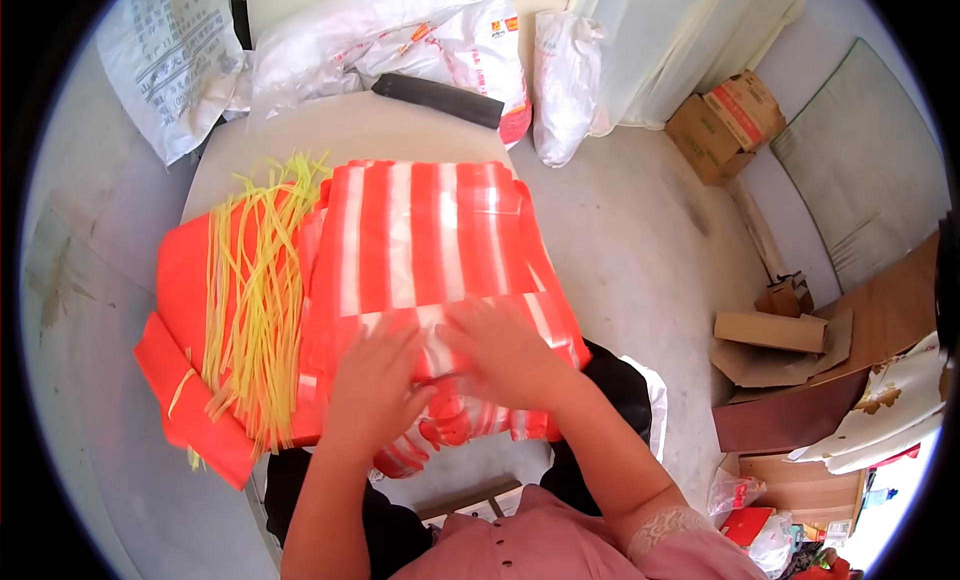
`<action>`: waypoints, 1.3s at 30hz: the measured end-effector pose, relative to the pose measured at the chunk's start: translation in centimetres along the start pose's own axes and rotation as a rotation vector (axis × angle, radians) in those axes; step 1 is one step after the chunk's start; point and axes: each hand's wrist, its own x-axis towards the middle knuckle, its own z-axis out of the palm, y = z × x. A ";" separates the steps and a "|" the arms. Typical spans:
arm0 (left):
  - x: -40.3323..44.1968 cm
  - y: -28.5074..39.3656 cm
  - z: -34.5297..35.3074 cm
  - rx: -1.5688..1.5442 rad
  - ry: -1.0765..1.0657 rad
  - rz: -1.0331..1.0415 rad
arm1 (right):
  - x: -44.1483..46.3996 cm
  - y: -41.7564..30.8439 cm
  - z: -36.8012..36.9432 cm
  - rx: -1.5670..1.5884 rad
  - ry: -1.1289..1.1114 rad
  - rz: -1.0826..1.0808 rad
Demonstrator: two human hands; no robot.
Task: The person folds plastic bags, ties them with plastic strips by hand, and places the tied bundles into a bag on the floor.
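Note:
A stack of red-and-white striped plastic sheets or bags (410,230) lies on the table in front of me; I cannot tell which they are. Both hands rest on its near part, where a folded section crosses the stripes. My left hand (378,375) has its fingers apart, holding nothing. Beside it, my right hand (495,345) is spread over the plastic, its fingertips slightly blurred. Below the hands, crumpled striped plastic (450,420) hangs at the near edge. Left of the stack, a bundle of thin yellow strips (255,300) lies over plain red material (183,265).
A folded red piece (195,405) lies at the left. On the table's (330,130) far side are a dark bar (438,100) and white sacks (390,45). Another white bag (566,85) stands on the floor, with cardboard boxes (725,125) and flattened cardboard (770,332) farther right.

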 end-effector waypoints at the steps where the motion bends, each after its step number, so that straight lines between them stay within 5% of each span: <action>1: 0.0 0.2 1.1 -0.003 -0.023 0.002 | 0.2 0.0 0.7 -0.006 0.008 0.004; 20: -1.0 -2.1 3.0 0.275 0.000 -0.067 | -3.1 4.5 2.1 -0.082 0.125 0.087; 24: -0.8 -0.6 0.5 0.062 -0.037 -0.183 | -3.0 2.4 -2.5 -0.146 0.057 0.336; 26: -1.2 1.0 -0.8 -0.080 -0.118 -0.331 | -2.6 1.3 -4.8 -0.310 0.381 0.266; 30: -2.3 1.7 -0.6 -1.039 -0.075 -0.823 | -2.0 0.4 -6.0 -0.316 0.847 0.095; 32: -2.9 1.5 0.3 -1.374 -0.025 -0.919 | -2.1 0.6 -3.6 -0.123 0.696 0.069; 36: -3.9 0.6 0.3 -0.663 -0.057 -0.637 | -2.9 0.4 3.1 0.066 0.316 0.021; 39: -4.1 0.8 -0.7 -0.345 -0.104 -0.502 | -3.5 -0.8 5.8 0.184 0.396 -0.013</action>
